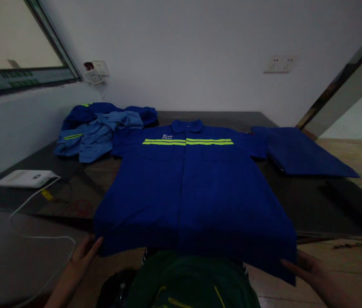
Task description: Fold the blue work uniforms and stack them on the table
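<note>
A blue work shirt (pixel 181 188) with yellow-green reflective stripes lies spread face up, collar toward the wall and hem toward me. Its hem hangs over the table's near edge. My left hand (pixel 83 256) pinches the hem's left corner, thumb on top and the other fingers underneath. At the right corner of the hem, my right hand (pixel 309 267) holds the cloth the same way, with its thumb on the front. Both short sleeves lie out to the sides, and small white lettering shows above the stripe on the left.
Crumpled blue garments (pixel 100 128) lie at the back left of the dark table (pixel 302 205). In front of them sits a white power bank (pixel 27 178) with a white cable (pixel 44 236). A folded dark blue cloth (pixel 305 152) rests at right, touching the sleeve. Wall sockets (pixel 280 64) are behind.
</note>
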`<state>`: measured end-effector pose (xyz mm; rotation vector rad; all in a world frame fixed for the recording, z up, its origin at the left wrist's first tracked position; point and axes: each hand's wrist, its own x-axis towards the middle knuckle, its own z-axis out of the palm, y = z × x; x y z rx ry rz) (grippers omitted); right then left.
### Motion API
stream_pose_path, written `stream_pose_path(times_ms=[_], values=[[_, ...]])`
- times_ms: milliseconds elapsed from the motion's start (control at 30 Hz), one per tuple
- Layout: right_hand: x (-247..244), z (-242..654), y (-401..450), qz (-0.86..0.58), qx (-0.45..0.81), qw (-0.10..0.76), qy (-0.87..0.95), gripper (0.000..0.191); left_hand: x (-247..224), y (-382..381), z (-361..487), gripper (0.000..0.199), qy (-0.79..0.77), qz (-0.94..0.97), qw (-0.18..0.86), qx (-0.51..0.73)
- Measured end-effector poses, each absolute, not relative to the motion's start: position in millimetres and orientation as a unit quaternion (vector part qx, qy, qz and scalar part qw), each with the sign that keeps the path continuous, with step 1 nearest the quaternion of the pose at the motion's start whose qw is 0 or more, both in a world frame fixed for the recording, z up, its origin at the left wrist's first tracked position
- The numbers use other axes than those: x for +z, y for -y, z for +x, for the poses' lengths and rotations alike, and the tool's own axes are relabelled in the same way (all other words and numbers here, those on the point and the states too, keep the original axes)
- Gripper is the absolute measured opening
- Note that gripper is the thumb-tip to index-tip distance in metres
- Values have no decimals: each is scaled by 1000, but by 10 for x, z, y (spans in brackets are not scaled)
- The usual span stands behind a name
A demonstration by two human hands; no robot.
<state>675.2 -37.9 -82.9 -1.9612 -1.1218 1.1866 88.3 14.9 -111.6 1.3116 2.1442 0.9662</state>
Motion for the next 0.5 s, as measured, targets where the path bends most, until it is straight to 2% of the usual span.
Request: stream_pose_path(times_ms=[100,200,300,367,433,500], values=[[-809,6864,354,-749,442,230,437,44,-1120,-142,952,50,-795,458,108,383],[-492,7064,127,-743,424,195,479,53,-787,-268,1333,35,-767,505,18,396],[-104,7192,-479,-697,379,271,545,52,-305,-620,2013,23,-647,631,47,426],[63,7232,-1067,-690,354,309,550,45,-19,-945,2565,21,-541,734,96,401],[119,7250,-1680,-755,304,303,495,34,165,-1277,3132,24,-424,832,148,327],[79,7251,-2196,-830,211,255,450,34,212,-1568,3653,27,-298,912,163,229]])
